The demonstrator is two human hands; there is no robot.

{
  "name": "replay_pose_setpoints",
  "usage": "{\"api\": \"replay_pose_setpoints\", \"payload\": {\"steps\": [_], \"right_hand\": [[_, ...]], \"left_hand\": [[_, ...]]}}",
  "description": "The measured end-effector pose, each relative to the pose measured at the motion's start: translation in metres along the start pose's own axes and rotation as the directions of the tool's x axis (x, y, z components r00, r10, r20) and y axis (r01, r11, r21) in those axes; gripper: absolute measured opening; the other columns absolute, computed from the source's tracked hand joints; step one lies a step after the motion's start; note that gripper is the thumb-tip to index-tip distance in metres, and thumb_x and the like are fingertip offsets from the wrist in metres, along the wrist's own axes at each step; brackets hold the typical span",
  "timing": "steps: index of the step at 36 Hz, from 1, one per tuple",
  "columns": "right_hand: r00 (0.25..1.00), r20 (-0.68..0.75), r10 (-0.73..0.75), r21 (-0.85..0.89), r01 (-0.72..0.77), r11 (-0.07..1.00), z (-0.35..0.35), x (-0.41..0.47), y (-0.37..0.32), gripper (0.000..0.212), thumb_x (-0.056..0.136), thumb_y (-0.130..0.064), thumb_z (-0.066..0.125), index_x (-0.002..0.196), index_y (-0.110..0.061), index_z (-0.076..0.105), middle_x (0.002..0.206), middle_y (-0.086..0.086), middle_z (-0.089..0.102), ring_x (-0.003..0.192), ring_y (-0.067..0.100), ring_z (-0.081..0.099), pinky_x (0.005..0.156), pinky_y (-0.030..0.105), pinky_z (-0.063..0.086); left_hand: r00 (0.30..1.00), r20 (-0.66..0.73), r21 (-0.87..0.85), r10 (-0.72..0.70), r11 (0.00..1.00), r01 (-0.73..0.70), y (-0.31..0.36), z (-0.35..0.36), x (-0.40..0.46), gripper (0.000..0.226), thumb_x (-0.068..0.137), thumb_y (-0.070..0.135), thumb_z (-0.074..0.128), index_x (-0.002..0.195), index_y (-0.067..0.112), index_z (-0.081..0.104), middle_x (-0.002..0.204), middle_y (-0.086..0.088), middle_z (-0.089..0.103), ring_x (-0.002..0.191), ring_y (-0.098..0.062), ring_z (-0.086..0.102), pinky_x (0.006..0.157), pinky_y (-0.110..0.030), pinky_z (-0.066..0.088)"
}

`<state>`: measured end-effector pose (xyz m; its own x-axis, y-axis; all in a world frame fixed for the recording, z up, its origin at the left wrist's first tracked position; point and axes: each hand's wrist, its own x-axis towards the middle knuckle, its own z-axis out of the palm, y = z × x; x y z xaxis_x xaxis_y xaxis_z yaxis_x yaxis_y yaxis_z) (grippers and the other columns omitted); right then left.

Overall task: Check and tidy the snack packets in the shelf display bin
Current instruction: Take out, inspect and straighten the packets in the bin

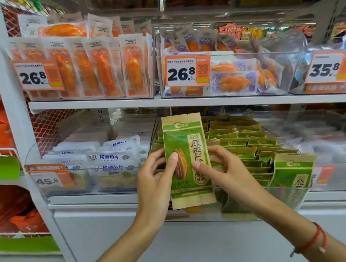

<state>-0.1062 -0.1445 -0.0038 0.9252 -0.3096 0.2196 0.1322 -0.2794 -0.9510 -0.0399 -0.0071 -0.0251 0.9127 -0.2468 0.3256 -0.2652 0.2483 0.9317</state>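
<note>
We held 1 green seed packet (187, 160) upright in front of the clear bin (291, 196) on the lower shelf, our left hand (158, 178) pinching its left edge and our right hand (222, 169) pinching its right edge. Behind it, more green packets (245, 146) stood in rows inside that bin.

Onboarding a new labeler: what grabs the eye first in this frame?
The green sunflower seed packet held upright at centre, pinched at its edges by the left hand and right hand. Behind it, the clear bin of matching packets on the lower shelf; above, bold orange price tags front bins of orange snacks.
</note>
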Motion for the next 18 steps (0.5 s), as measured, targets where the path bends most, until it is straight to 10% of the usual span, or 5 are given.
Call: {"api": "replay_pose_setpoints", "payload": {"steps": [18], "right_hand": [[0.994, -0.093, -0.049, 0.098, 0.058, 0.993, 0.019, -0.049, 0.022, 0.037, 0.089, -0.02, 0.065, 0.125, -0.018, 0.056, 0.107, 0.001, 0.071, 0.092, 0.011, 0.07, 0.079, 0.026, 0.057]], "left_hand": [[0.988, -0.135, 0.044, 0.079, 0.996, -0.074, -0.001, -0.001, -0.051, 0.03, 0.087, 0.022, 0.067, 0.115, 0.028, 0.057, 0.105, 0.013, 0.066, 0.082, 0.002, 0.069, 0.062, -0.013, 0.052]]}}
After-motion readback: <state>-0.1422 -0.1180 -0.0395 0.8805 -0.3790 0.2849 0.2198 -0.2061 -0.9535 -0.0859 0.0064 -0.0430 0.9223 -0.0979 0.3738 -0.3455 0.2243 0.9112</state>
